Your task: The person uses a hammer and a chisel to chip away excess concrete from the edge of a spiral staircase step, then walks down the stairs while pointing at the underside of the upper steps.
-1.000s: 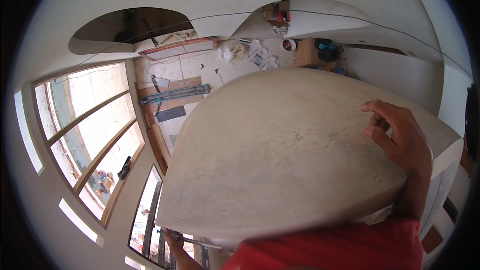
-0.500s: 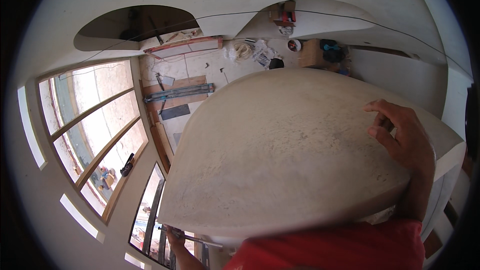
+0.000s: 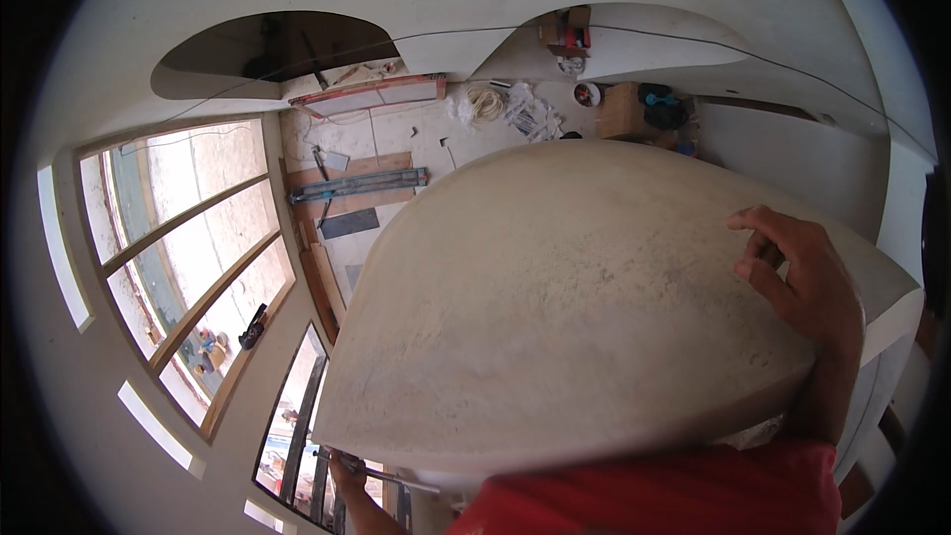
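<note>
Nearest to us: red sleeve (image 3: 674, 490) along the lower edge. Right hand (image 3: 802, 282) rests on the right part of a large pale, dusty curved slab (image 3: 575, 307); fingers (image 3: 758, 272) curled over its top face, wrist running down behind its right rim. Grip: fingers bent and pressed to the slab, not wrapped round anything else.

Left hand (image 3: 347, 481) shows only in part below the slab's lower left edge, closed on a thin metal rod (image 3: 391, 476); the slab hides most of it, so we cannot tell how tight that hold is.

The slab fills the middle of the view and blocks most of the floor behind it.

To the left: a tall window frame (image 3: 188, 267) with wooden bars, set in a pale wall.

Farther, on the floor (image 3: 396, 139): a long grey metal level (image 3: 359, 183) lying across wooden planks (image 3: 347, 200); a flat dark grey sheet (image 3: 349, 223) just beside them. Beyond: a coil of pale cord (image 3: 483, 102), crumpled papers (image 3: 533, 114), a brown cardboard box (image 3: 622, 111), and what may be a blue power tool (image 3: 662, 104). Farthest: a small red and brown package (image 3: 567, 35) in a wall recess.
</note>
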Tool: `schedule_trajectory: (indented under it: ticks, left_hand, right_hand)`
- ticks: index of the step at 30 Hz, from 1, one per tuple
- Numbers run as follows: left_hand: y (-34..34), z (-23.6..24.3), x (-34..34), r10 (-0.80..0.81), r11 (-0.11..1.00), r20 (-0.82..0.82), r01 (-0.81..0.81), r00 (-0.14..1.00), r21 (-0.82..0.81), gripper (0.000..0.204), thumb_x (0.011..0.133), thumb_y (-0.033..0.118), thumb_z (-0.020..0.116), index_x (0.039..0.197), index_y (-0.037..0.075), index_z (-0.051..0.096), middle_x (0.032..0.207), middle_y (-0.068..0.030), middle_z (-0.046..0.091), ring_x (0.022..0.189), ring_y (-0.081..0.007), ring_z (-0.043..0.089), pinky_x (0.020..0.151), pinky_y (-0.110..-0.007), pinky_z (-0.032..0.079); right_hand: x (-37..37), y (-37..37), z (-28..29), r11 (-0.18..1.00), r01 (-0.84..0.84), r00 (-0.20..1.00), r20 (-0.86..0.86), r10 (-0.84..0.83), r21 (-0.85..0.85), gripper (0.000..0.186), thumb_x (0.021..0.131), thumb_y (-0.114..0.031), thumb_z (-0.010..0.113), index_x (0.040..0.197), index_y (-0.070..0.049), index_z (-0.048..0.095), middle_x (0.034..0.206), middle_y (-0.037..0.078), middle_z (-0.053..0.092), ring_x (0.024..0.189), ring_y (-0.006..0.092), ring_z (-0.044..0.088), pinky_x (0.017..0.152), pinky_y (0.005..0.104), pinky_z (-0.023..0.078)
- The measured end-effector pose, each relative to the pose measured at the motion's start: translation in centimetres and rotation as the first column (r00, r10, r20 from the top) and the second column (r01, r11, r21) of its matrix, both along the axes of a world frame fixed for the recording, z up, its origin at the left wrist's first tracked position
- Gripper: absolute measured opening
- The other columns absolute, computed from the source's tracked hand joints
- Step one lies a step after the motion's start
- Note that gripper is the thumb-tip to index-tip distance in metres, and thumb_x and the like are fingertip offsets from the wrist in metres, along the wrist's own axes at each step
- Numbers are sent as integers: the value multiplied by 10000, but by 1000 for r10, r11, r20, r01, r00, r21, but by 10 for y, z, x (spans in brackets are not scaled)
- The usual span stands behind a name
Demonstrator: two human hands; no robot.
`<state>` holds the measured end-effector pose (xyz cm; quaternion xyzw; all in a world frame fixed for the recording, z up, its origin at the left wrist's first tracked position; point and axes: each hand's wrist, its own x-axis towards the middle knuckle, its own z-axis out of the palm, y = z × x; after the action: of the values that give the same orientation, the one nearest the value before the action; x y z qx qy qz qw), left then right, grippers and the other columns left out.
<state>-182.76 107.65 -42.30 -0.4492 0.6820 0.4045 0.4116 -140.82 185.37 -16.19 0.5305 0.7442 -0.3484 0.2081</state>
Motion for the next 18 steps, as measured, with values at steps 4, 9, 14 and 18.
schedule_trajectory:
  ticks: [4,9,14,18]
  left_hand:
    - [-3,-3,1,36,999,-16,-36,999,6,393,1039,463,493,1274,162,588,1128,-23,672,1022,-244,650,854,-463,548]
    - [0,0,4,33,998,-17,-32,999,51,373,1041,452,505,1247,154,596,1066,-16,676,963,-231,663,847,-466,559]
    - [7,4,0,52,998,1,-52,999,36,365,1048,435,496,1246,146,598,1069,-25,670,963,-227,662,874,-473,556]
    - [34,7,17,58,992,-96,-69,994,-108,192,1032,385,543,982,215,616,758,62,612,609,-111,572,517,-271,456]
  right_hand:
    - [-2,1,0,1000,13,1000,-12,-13,-10,330,891,-134,682,1173,29,627,736,113,623,649,220,636,665,358,515]
    - [-2,1,1,1000,12,1000,-25,-12,-9,322,890,-114,683,1173,30,628,727,109,616,639,209,622,659,350,510]
    - [0,2,0,1000,23,999,-34,-23,-14,324,887,-96,686,1178,32,625,720,107,614,635,203,617,656,347,509]
    - [-2,2,0,1000,23,999,-29,-23,-19,326,886,-100,688,1178,30,626,718,107,617,633,207,620,660,350,513]
